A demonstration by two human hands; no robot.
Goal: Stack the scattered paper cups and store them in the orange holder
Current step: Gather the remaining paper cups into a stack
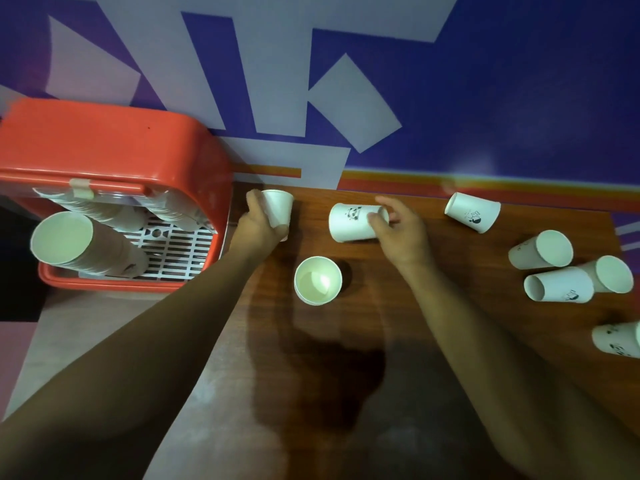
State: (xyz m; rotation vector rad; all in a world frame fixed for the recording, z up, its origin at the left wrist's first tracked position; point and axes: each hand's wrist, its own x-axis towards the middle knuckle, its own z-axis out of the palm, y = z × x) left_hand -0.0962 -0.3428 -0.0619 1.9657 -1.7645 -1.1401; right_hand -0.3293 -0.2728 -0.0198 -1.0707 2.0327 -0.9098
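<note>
Two cups were gripped: left hand (258, 227) curled round a plain cup (280, 207), right hand (398, 232) round a panda cup (348, 226) lying on the table (363, 327). Orange holder (121, 147) held stacked cups (86, 249); an upright cup (318, 280) stood empty.

A plain white paper cup (278, 211) is held by the left grip (258, 223) at the far edge of the brown wooden surface (415, 341), just beside the orange plastic holder (104, 143). A white paper cup with a panda drawing (349, 223), lying on its side, is pinched at one end by the right grip (394, 226). Between the two forearms an upright empty white cup (318, 280) is seen. Further scattered white cups (557, 285) are found to the right. Inside the holder, tilted stacks of white cups (86, 244) are kept.
</note>
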